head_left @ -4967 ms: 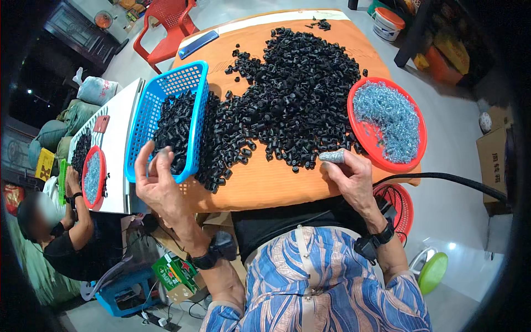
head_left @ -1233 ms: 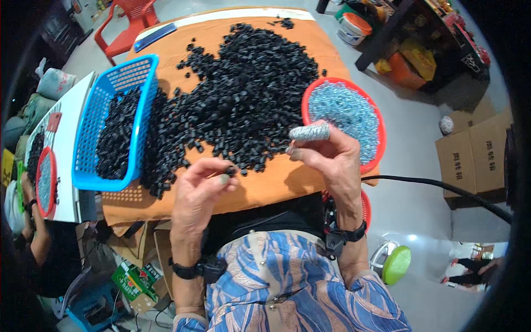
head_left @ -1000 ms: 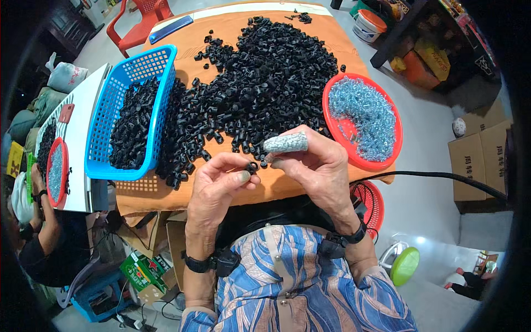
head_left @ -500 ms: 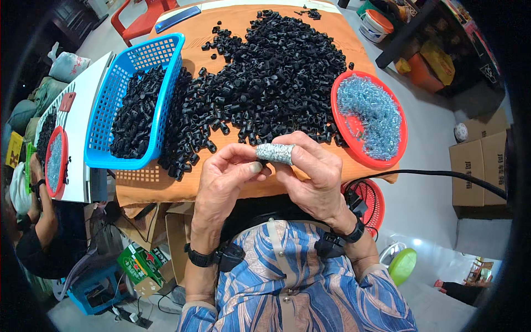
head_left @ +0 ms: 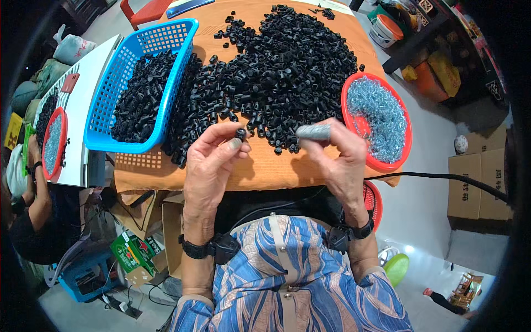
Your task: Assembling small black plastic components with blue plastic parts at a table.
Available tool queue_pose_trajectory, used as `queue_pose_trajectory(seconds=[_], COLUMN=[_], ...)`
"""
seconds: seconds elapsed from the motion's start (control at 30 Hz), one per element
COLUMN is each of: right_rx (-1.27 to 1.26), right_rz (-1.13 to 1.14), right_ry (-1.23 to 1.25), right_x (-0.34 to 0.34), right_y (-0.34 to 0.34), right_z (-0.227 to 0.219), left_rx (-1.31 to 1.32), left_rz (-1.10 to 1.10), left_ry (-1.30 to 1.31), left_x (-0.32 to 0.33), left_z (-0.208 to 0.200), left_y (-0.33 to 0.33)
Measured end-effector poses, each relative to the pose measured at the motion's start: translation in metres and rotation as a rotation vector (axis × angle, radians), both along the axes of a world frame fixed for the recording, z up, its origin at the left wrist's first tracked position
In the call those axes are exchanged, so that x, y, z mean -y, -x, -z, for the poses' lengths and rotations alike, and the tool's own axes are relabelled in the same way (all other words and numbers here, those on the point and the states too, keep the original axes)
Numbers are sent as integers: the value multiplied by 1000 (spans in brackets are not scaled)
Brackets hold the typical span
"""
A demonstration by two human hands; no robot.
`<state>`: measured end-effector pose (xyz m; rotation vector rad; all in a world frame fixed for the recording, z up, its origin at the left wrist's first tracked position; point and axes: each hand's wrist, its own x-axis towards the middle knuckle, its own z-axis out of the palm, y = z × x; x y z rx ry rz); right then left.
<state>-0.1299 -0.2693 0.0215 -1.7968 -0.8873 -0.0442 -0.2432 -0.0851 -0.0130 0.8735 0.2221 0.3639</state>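
While I watch through the head camera, two bare hands stand apart over the ribbed orange tablecloth (head_left: 271,178). The left hand (head_left: 207,166) pinches one small, rounded black plastic piece (head_left: 241,134) between thumb and forefinger, just above the near edge of a broad heap of glossy black pieces (head_left: 301,66), far too many for me to count. Over on the right, the right hand (head_left: 343,160) is blurred, its forefinger sheathed in a rough grey wrap (head_left: 314,132); I can't tell whether those fingers grip anything.

Containers: I have one rectangular blue lattice-walled plastic basket (head_left: 121,146) at the left, loaded with more black pieces, and one round red plastic tray (head_left: 360,126) at the right, spread with shiny, clear bluish bits (head_left: 384,113), bare red showing on its near-left side. A second round red tray (head_left: 64,135) of similar bits sits on the white tabletop (head_left: 81,144), far left.
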Motion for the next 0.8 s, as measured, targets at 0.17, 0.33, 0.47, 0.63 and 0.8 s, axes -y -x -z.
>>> queue_pose_trajectory(seconds=[0.17,0.33,0.47,0.63,0.8], right_rx=[216,394,426,474,325], right_rz=[-78,-63,-92,-142,-141], right_ry=[291,417,397,330,101], right_x=[-1,-11,-16,-17,-15], right_y=[9,11,12,13,12], right_z=[18,22,25,28,26], left_rx=[-19,-30,-30,-49,-39], left_rz=[-26,-31,-52,-35,55], left_ry=[65,63,50,28,36], left_x=[-2,-6,-6,-6,-1], left_z=[1,3,5,5,7], left_y=[7,9,9,6,3])
